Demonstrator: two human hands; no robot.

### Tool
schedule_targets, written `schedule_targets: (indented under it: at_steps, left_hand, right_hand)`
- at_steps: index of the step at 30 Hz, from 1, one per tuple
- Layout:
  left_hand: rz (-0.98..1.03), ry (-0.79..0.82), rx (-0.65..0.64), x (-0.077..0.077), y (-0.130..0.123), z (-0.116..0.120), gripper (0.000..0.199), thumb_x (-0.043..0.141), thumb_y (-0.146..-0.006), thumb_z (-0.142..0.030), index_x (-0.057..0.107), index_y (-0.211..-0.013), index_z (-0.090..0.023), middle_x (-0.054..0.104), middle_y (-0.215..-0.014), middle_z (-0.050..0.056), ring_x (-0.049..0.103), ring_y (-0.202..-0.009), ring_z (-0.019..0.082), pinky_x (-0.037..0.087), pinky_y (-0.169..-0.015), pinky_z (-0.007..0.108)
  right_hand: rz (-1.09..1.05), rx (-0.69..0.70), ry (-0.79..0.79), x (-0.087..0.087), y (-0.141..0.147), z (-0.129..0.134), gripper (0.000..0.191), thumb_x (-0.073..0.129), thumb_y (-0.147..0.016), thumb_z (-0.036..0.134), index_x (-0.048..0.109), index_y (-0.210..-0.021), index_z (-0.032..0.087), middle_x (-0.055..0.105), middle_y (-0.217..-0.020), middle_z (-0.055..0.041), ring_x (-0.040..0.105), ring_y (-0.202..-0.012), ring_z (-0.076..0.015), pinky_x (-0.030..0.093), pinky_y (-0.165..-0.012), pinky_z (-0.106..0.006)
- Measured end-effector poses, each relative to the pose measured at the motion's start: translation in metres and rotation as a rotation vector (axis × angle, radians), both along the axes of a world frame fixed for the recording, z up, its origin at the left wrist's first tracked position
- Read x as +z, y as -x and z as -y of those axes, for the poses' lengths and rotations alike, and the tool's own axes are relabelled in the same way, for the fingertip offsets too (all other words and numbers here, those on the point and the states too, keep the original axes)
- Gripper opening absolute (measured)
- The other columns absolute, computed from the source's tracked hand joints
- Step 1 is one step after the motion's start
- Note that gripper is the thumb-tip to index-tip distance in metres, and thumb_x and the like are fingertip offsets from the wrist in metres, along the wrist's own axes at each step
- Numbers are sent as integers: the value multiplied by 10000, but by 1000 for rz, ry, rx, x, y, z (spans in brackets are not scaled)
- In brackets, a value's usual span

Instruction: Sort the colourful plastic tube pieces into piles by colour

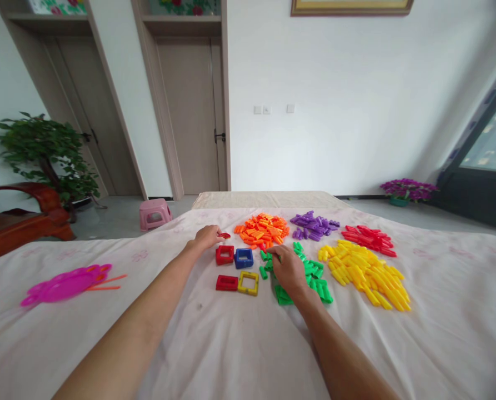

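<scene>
My left hand pinches a small red piece just behind a group of square frame-shaped blocks. In that group are a red block, a blue block, another red block and a yellow frame. My right hand is over the left part of a pile of green plastic pieces, its fingers bent together. Whatever they hold, if anything, is hidden. Close to those fingertips, a small red bit shows at the front of the orange pieces.
Purple pieces, red pieces and yellow pieces lie in piles on the right. A pink animal-shaped tray with orange sticks rests at left on the pale tablecloth. Beyond stands a pink stool.
</scene>
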State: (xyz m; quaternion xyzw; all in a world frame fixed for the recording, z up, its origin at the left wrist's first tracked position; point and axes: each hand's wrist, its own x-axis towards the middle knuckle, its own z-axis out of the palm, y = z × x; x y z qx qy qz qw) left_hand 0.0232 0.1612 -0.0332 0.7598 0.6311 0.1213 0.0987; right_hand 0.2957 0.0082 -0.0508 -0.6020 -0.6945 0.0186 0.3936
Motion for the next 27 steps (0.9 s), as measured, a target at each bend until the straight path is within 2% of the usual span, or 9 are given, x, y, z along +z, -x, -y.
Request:
schedule_targets:
  at_steps: [5, 7, 10, 14, 17, 19, 22, 24, 27]
  left_hand:
    - [57, 83, -77, -10, -13, -10, 244, 766, -727, -341, 769, -934, -212, 786, -952, 45, 711, -880, 205, 484, -720, 247]
    - [98, 66, -79, -10, -5, -9, 260, 707, -791, -351, 760, -1001, -206, 781, -1028, 55, 706, -935, 201, 490, -769, 245]
    - [157, 15, -53, -3, 23, 1, 315, 581, -880, -359, 722, -1102, -186, 749, -1167, 78, 674, -1056, 204, 482, -864, 256]
    - [191, 52, -42, 4, 77, 35, 333, 568, -840, -379, 715, -1052, -169, 760, -1076, 72, 687, -961, 216, 499, -802, 273]
    - [182, 136, -54, 1, 113, 71, 386, 622, -775, -438, 720, -1031, -166, 757, -997, 63, 694, -895, 221, 505, -754, 273]
    - [159, 185, -59, -3, 129, 95, 479, 705, -691, -439, 716, -1086, -169, 749, -993, 63, 696, -876, 226, 506, -754, 276]
    - [112, 212, -71, -8, 139, 122, 643, 787, -574, -343, 692, -1194, -199, 729, -1061, 67, 690, -890, 233, 499, -767, 282]
    - [84, 192, -84, -11, 138, 133, 590, 770, -581, -293, 706, -1163, -220, 715, -1094, 69, 675, -935, 238, 486, -795, 285]
    - [68, 153, -93, -12, 127, 138, 413, 723, -635, -264, 735, -1045, -221, 712, -1055, 62, 657, -946, 233, 472, -801, 283]
  right_hand:
    - [-7, 7, 15, 1, 1, 1, 328, 493, -885, 95, 771, -994, 232, 759, -1045, -45, 677, -1029, -197, 479, -937, -287]
    - [-6, 5, 5, 2, 2, 2, 319, 496, -892, 96, 770, -991, 224, 759, -1047, -47, 675, -1028, -197, 476, -931, -282]
    - [15, -3, -2, 4, 4, 2, 297, 509, -905, 111, 772, -988, 224, 759, -1045, -51, 673, -1023, -198, 473, -916, -277]
    - [47, 11, 5, 8, 6, 2, 292, 514, -919, 128, 773, -1015, 224, 758, -1057, -52, 671, -1024, -196, 475, -911, -283]
    - [42, 37, -10, 14, 8, 5, 297, 519, -911, 129, 774, -1033, 218, 758, -1059, -55, 675, -1013, -205, 485, -907, -299]
    - [29, 66, -32, 20, 11, 8, 308, 516, -901, 120, 777, -1031, 220, 761, -1052, -53, 679, -1008, -211, 491, -904, -309]
    - [-4, 108, -65, 32, 17, 14, 320, 514, -889, 111, 780, -1026, 226, 766, -1047, -48, 690, -994, -209, 500, -887, -309]
    - [-18, 137, -60, 42, 20, 19, 317, 519, -887, 115, 779, -1028, 228, 769, -1050, -44, 698, -975, -203, 505, -867, -300]
    - [25, 195, 34, 55, 22, 28, 306, 530, -878, 115, 776, -1017, 232, 777, -1047, -32, 707, -969, -195, 503, -858, -282]
